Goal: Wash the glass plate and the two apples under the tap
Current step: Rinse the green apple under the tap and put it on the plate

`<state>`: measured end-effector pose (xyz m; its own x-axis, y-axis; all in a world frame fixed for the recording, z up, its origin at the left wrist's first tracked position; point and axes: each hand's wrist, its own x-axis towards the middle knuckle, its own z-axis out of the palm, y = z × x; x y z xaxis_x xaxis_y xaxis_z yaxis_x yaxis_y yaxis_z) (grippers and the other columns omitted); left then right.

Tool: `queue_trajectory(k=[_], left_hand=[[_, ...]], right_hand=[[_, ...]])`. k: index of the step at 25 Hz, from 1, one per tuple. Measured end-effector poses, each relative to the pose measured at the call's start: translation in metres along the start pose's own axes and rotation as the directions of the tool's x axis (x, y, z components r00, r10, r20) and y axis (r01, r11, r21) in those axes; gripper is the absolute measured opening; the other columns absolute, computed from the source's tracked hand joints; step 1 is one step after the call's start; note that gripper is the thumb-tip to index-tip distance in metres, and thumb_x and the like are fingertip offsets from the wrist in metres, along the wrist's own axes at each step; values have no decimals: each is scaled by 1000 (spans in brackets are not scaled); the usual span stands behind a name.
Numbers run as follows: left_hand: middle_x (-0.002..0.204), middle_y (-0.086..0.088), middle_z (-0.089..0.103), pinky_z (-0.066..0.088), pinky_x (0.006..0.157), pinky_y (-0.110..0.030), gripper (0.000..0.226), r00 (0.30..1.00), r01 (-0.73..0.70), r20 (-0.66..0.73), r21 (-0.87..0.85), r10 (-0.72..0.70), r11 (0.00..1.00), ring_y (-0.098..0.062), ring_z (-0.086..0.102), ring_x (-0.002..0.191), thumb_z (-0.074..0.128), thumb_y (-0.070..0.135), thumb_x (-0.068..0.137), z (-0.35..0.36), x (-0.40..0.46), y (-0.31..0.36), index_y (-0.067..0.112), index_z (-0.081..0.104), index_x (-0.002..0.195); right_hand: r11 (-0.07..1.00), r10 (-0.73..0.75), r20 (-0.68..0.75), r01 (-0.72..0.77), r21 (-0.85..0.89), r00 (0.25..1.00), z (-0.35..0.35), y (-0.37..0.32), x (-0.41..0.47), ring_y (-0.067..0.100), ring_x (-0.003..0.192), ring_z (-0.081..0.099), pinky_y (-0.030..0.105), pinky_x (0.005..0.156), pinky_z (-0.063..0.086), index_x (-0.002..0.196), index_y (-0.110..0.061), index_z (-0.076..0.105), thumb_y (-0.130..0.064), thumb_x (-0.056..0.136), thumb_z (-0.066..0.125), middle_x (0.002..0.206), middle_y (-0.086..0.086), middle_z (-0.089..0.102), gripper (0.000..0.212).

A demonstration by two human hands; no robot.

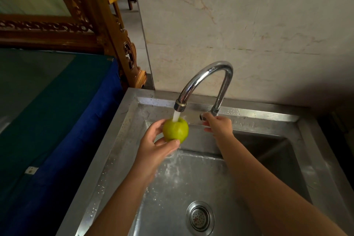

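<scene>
A: Steel sink (122, 132), basin wet, drain (200, 218) at 6 o'clock. Curved tap (206, 80) at 12, water (175, 116) running.

B: Hands?

A: Left hand (153, 145) at 9 o'clock of the spout, fingers and thumb curled round a green apple (175, 129) held right under the stream. Right hand (218, 124) at 3 o'clock, fingertips pinching the tap lever (202, 116).

B: Plate? Second apple?

A: Neither in view.

B: Risks?

A: Wet skin, one-handed hold: the apple could slip and drop into the basin. Opening the lever further would likely splash over the rim toward the blue-covered surface (57, 120) at 9.
</scene>
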<state>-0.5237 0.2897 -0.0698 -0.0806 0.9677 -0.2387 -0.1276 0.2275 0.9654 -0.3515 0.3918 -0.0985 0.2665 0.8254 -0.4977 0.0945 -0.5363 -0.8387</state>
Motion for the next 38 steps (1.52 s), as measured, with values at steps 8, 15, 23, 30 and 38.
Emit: queue_trajectory(k=[8,15,23,30,38], left_hand=[[119,0,61,58,79,-30,55,1000,14,-17,-52,-15,999,-13,69,95,68,-6,73,3,-7,4,34,57,109],[117,0,61,57,80,-31,56,999,33,-9,-2,-33,999,-11,67,93,67,-10,72,9,-27,15,31,56,107],[110,-6,63,51,78,-26,54,996,-6,85,66,0,998,-11,62,89,61,-20,70,76,-101,53,20,56,106],[110,2,61,56,75,-29,50,916,-80,398,78,43,994,-15,62,91,59,-17,75,118,-186,96,22,54,105],[105,4,60,51,81,-30,48,798,-261,584,111,149,959,-19,57,95,63,-17,73,146,-261,132,23,54,99]], right_hand=[[969,171,67,-180,169,983,2,32,-6,15,64,62,28,62,41,73,-13,59,-36,83,58,87,6,69,26],[1000,-22,204,24,-7,979,-22,14,-47,21,82,61,34,72,49,100,-13,62,-38,84,60,87,5,61,29],[925,-345,388,380,-16,855,-107,-8,-169,18,92,68,34,89,54,115,-14,60,-2,66,79,109,8,68,53],[877,-453,143,469,-105,880,-192,-2,-277,7,91,70,26,87,55,111,-21,66,-17,60,79,102,0,74,53],[866,-500,-76,500,-22,862,-244,8,-385,19,89,68,43,86,57,96,-32,65,-8,64,77,96,3,71,42]])
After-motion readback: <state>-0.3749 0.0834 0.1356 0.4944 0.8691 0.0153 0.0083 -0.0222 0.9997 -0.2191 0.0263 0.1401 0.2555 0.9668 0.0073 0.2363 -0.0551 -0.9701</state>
